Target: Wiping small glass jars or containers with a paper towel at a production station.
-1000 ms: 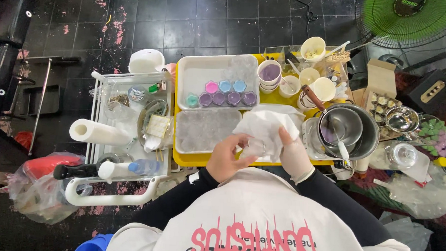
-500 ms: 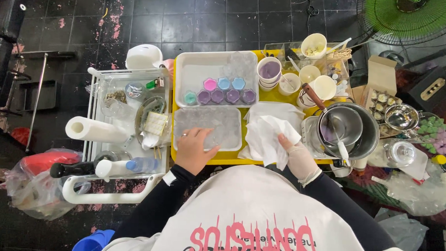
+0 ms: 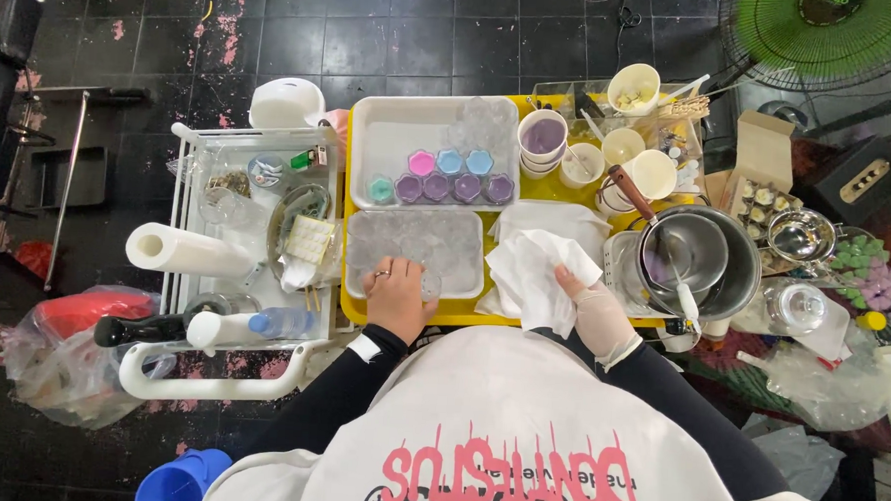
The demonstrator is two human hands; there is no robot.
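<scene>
Left hand [image 3: 398, 297] reaching into the clear tray [image 3: 415, 251], grip closing on a small clear cup [image 3: 430, 283]. Right hand [image 3: 595, 317], gloved, grip clenched on the white cloth [image 3: 537, 275].

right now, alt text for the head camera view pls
Seen from above, a person's left hand reaches into a white tray of clear cups while the gloved right hand holds a white cloth, on a yellow table.
</scene>
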